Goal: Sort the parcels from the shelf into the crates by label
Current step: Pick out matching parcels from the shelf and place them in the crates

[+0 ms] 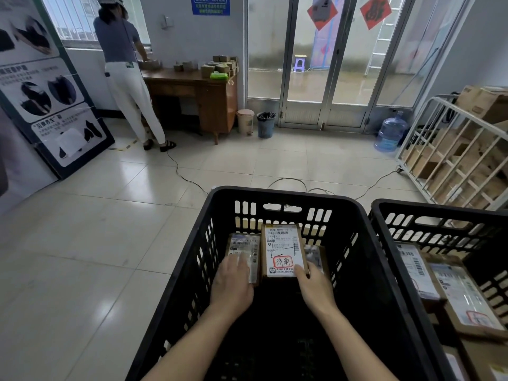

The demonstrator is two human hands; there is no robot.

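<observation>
Both hands are reaching down into the black crate [275, 193], where the right hand [313, 287] is pinching the near right corner of the red-stamped parcel [283, 248], label up, apparently to set it flat among its neighbours with the stamp readable. The left hand [232, 284] is lying with fingers straight on the smaller parcel [244, 248] just beside it, likely steadying it to keep room. The second crate [439, 207], close on the right, is holding other labelled parcels [461, 287], presumably for a different destination.

I see the left parcel [244, 243], middle parcel [283, 248] and right parcel [316, 255] crowding the crate's [362, 257] far wall; its near half is bare. A second crate [439, 209] flanks its right edge.
</observation>
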